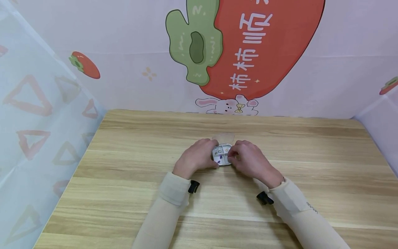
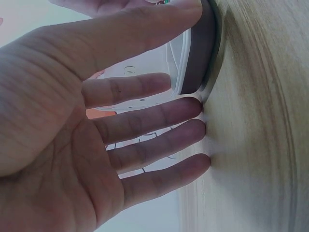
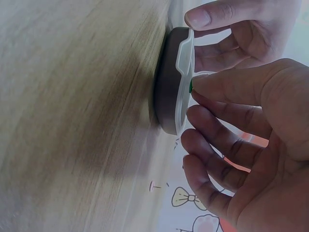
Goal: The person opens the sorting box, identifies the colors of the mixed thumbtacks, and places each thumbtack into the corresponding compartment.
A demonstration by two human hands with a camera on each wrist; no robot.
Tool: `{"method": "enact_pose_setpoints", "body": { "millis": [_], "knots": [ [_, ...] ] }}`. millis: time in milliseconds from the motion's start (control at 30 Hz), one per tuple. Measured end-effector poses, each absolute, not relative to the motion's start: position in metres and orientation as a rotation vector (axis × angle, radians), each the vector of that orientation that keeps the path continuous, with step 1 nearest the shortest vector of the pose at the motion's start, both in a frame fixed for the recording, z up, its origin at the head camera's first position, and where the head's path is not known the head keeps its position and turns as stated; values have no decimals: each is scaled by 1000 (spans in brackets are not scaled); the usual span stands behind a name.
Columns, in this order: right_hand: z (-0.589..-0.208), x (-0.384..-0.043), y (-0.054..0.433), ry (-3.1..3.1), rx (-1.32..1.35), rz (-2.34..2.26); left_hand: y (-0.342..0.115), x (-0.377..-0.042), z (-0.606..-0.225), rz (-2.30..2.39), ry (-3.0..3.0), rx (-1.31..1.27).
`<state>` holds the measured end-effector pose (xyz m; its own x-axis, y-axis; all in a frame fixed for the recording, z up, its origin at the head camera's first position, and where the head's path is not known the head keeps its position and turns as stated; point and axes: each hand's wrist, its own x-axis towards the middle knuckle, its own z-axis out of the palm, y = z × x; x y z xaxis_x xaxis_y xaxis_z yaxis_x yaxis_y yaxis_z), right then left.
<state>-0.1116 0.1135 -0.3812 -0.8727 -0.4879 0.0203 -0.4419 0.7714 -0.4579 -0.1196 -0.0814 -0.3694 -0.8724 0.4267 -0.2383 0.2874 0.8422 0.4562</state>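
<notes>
A small pill-box-like case (image 1: 224,161) with a white divided tray and a dark grey base (image 3: 169,87) lies on the table, its clear lid (image 1: 224,138) raised at the back. Small ring-shaped bits and purple bits sit in its left compartments; a tiny orange-tinted bit lies at upper right. My left hand (image 1: 197,156) holds the case at its left side between thumb and index finger, the other fingertips on the table. With thumb and index finger, my right hand (image 1: 250,159) pinches a tiny green piece (image 3: 190,87) at the tray's right side. Fingers hide most of that piece.
The wooden table (image 1: 124,207) runs to a printed cloth backdrop (image 1: 130,86) behind and cloth at both sides. Black clips (image 1: 193,186) hang by both sleeve cuffs.
</notes>
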Motion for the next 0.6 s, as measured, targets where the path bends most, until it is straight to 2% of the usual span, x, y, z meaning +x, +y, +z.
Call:
{"method": "enact_pose_setpoints", "body": {
  "millis": [600],
  "knots": [
    [-381, -112, 122, 2899, -765, -737, -80, -120, -369, 598, 2675, 506]
  ]
}}
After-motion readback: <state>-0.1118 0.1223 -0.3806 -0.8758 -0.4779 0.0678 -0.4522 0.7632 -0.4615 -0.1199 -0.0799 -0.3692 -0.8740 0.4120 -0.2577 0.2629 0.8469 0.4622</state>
